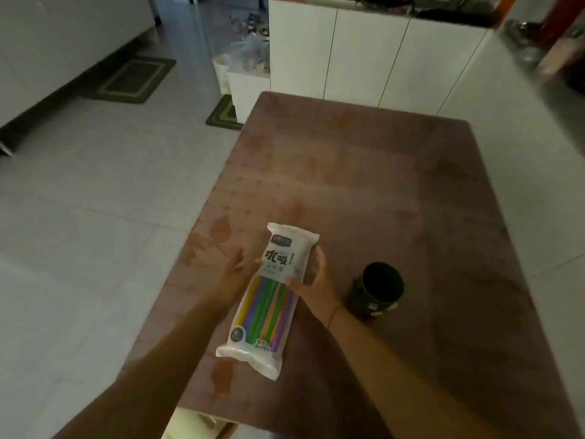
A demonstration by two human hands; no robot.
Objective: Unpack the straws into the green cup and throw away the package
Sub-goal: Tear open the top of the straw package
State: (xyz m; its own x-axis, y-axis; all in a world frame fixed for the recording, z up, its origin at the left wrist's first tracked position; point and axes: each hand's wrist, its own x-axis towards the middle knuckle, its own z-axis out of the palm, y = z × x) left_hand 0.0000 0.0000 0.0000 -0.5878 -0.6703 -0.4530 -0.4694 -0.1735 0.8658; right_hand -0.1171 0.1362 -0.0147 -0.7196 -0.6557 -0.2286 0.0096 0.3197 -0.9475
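The package [269, 299] of straws lies lengthways near the front edge of the brown table [380, 185], sealed at both ends, and it looks like a light, crinkly plastic pouch that will flex in the middle and slide easily on the tabletop — best taken around its upper half, where the printed white panel gives the fingers a broad face, with the far sealed edge left free for tearing. The upper part is white with dark printed characters; the lower part is clear and shows the straws [269, 312] as a tight bundle of green, purple, yellow and pink. They should be stiff enough to stand in a cup but loose and prone to scatter once the pouch is open. The right hand [316, 286] is closed round the pouch's right side, thumb on top and fingers curled over the edge. The left hand [232, 274] lies flat and spread on the table just beside the pouch's left side — whether it touches the plastic I cannot tell. The green cup [378, 289] stands upright and empty to the right, near the right wrist
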